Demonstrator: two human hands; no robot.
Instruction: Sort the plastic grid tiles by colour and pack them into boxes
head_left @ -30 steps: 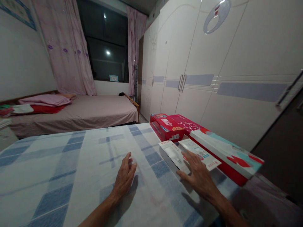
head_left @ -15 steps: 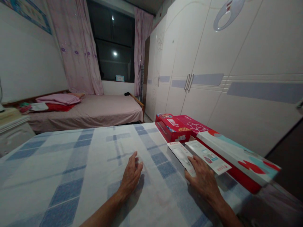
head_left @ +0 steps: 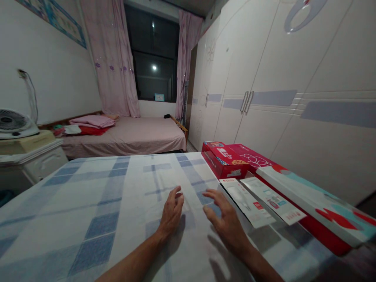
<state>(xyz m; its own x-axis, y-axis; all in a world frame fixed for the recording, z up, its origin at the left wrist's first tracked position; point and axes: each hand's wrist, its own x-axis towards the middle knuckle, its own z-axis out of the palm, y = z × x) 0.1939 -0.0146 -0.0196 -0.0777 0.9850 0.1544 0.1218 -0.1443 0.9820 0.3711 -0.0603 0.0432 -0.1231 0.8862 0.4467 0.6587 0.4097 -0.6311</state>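
Observation:
My left hand (head_left: 172,211) lies flat, palm down, on the blue-and-white checked bedsheet (head_left: 96,207), fingers stretched out. My right hand (head_left: 225,221) hovers just above the sheet beside it, fingers spread and empty. To its right lie two flat white boxes (head_left: 246,201) (head_left: 273,200) side by side. My right hand is a short way left of the nearer one and does not touch it.
A small red box (head_left: 225,158) and a larger red box (head_left: 249,158) sit at the bed's right edge, with a long white, teal and red box (head_left: 311,199) on top. White wardrobe doors (head_left: 264,90) line the right. A pink bed (head_left: 129,137) and a fan (head_left: 11,123) stand beyond.
My right hand has come off the nearer white box and moved left over the sheet. The view has swung left, bringing the fan into sight. My left hand stays flat.

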